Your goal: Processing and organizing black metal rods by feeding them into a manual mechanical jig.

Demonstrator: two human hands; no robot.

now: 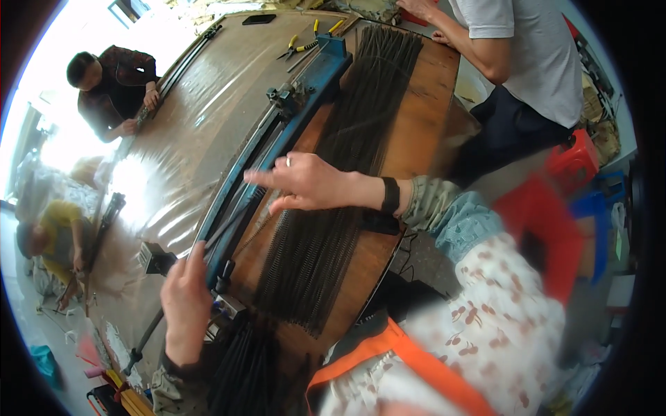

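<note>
My left hand [186,298] is closed near the lower end of a long blue metal rail fixture [239,222], its fingertips on a thin grey rod [223,231] that slants along the rail. Over the rail's middle, my right hand [305,182] has its index finger stretched out and its thumb apart; it wears a ring and a black wristband. Below its fingers lies a dark coil spring [251,201], slightly blurred; I see no grip on it. A wide bundle of long dark coil springs [305,267] lies beside the rail.
A small clamp-like metal block [284,100] sits on the rail. Yellow-handled pliers [300,48] and a black phone [259,19] lie at the far end. Dark rods [243,367] are bunched near me. People work left and far right; red stools [541,229] stand right.
</note>
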